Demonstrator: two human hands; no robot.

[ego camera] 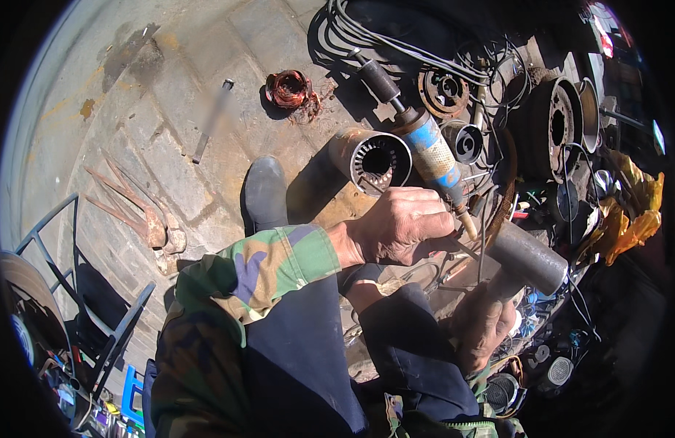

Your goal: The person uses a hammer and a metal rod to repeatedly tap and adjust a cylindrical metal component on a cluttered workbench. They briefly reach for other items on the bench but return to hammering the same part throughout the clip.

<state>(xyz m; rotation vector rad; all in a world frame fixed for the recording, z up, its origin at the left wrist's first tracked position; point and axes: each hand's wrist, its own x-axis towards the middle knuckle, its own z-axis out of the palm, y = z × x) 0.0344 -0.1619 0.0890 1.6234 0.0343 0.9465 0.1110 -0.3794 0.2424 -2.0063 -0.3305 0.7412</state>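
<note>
My left hand (406, 227) is closed around a thin metal rod (466, 249), with one end at the slotted bore of a cylindrical steel motor stator (343, 150) on the ground. To the right, my right hand (482, 326) grips the handle of a hammer (529, 257) with a thick cylindrical steel head, close to the rod's other end. Beyond my left hand lies a blue and metal cylindrical pump or motor unit (428, 148) with a shaft. A coil of copper wire (290, 90) rests on the paving past the stator.
Rusty forked metal parts (156, 227) lie left, near a metal chair frame (115, 328). A flat metal bar (206, 139) is on the paving. Wheel rims (559, 128), a rusty flanged disc (444, 93), loose cables (365, 33) and orange plastic (633, 224) crowd the right.
</note>
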